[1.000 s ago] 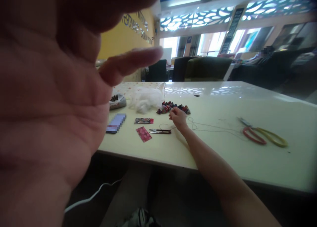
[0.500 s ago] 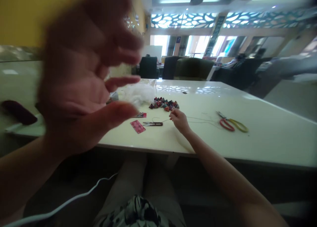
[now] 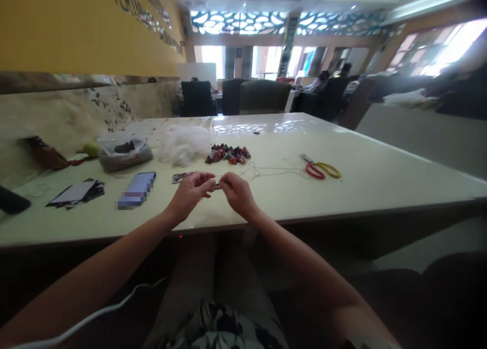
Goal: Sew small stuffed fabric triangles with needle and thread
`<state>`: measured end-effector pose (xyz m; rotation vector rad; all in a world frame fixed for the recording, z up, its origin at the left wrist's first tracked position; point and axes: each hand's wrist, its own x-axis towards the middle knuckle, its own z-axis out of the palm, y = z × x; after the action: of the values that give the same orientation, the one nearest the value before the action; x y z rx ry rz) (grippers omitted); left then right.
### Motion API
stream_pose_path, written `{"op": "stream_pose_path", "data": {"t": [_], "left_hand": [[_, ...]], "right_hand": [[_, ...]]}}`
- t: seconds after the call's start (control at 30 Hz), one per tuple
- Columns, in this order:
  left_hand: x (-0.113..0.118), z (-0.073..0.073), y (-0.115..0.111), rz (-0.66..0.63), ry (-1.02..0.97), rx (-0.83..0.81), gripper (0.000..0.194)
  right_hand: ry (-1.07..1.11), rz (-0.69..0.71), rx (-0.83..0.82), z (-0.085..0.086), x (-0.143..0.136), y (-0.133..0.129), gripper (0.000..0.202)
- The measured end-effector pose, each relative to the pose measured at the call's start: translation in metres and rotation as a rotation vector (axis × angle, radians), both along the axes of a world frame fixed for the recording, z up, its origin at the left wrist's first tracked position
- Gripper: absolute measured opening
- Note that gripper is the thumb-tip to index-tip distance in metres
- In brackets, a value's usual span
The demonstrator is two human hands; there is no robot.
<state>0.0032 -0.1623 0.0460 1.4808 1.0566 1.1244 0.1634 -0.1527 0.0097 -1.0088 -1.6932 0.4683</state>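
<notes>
My left hand (image 3: 194, 192) and my right hand (image 3: 238, 193) meet just above the near part of the white table, both with fingers pinched. A small dark bit shows between the fingertips, too small to name. Thin thread (image 3: 254, 172) lies in loops on the table and runs up to my right hand. Behind the hands is a pile of small patterned triangular fabric pieces (image 3: 228, 153). A printed fabric piece (image 3: 181, 177) lies beside my left fingers. The thread snips and the pink patch seen before are hidden behind my hands.
Scissors with red and yellow handles (image 3: 321, 170) lie to the right. White stuffing (image 3: 184, 143), a plastic bag with dark contents (image 3: 125, 153), a phone (image 3: 137, 189) and dark fabric pieces (image 3: 78, 193) are on the left. The table's near edge (image 3: 304, 217) crosses in front of me.
My left hand has come down from close to the camera to meet my right hand, its fingers now pinched. The view has turned to the right.
</notes>
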Motion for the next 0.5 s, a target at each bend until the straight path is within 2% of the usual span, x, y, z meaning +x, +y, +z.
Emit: {"op": "stream_pose_path", "data": {"t": [0.07,0.17,0.37,0.5], "left_hand": [[-0.008,0.002,-0.002,0.037,-0.002,0.005,0.047],[-0.031,-0.001,-0.008,0.073,-0.006,0.029,0.043],[-0.087,-0.027,-0.038,0.226,-0.029,0.071,0.032],[-0.114,-0.041,-0.057,0.375,-0.077,0.041,0.031]], "right_hand": [[-0.025,-0.014,-0.017,-0.003,0.006,0.004,0.013],[0.04,-0.028,-0.128,-0.015,0.015,0.009,0.012],[0.201,-0.086,-0.323,-0.05,0.024,0.003,0.015],[0.343,-0.081,-0.378,-0.055,0.022,0.002,0.018]]}}
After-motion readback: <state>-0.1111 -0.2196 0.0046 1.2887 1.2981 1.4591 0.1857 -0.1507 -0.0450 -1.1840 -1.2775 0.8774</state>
